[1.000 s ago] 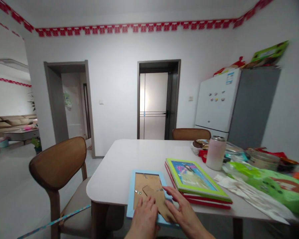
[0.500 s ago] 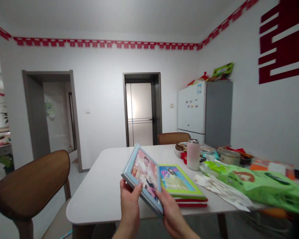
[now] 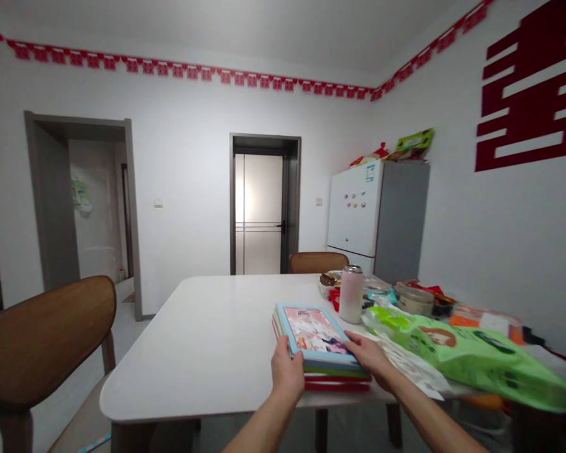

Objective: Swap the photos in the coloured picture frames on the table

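Observation:
A light blue picture frame [image 3: 314,333] with a pink picture lies flat on top of a stack at the front edge of the table. Beneath it show a green frame [image 3: 332,372] and red ones [image 3: 337,384]. My left hand [image 3: 287,371] grips the blue frame's near left corner, thumb at its edge. On the right side, my right hand [image 3: 368,355] holds the same frame, with fingers over its border.
Right of the stack are a white cloth [image 3: 412,365], a green packet [image 3: 471,355], a pink tumbler [image 3: 351,296] and a lidded jar [image 3: 414,300]. Brown chairs [image 3: 51,340] stand at the left and behind the white table [image 3: 198,340].
The blue frame has gone from tilted in the air to flat on the green frame, moving right and down with both hands. The view has shifted slightly.

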Motion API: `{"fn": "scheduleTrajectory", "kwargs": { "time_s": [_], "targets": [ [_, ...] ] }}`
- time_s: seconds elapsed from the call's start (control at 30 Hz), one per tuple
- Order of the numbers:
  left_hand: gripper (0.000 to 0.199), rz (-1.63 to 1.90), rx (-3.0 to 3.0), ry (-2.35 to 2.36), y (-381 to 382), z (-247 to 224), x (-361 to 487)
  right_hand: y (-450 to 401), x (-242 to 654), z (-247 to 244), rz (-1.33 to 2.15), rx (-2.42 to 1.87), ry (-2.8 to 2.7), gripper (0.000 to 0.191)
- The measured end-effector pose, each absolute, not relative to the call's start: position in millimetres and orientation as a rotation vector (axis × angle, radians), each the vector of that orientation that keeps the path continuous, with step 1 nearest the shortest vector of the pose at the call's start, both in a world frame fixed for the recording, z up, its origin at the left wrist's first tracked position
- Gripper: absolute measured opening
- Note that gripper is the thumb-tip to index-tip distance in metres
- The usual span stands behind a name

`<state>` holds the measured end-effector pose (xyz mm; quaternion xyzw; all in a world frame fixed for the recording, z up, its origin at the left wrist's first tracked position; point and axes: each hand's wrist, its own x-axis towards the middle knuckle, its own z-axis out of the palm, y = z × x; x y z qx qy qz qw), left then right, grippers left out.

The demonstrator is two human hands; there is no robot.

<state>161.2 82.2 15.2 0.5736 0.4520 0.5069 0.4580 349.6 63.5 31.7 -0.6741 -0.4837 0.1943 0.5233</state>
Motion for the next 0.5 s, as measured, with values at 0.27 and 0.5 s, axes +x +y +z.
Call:
{"fn": "scheduleTrajectory", "kwargs": {
  "time_s": [0.27, 0.5],
  "targets": [
    [0.051, 1.097, 1.492, 1.145, 84.6, -1.7, 140.5, 69.4, 344.1, 0.3, 0.735, -1.592, -1.033, 0.048],
    [0.045, 1.176, 1.452, 1.313, 132.1, 0.8, 63.8, 118.7, 254.0, 10.4, 0.66, -1.541, -1.118, 0.029]
  ]
}}
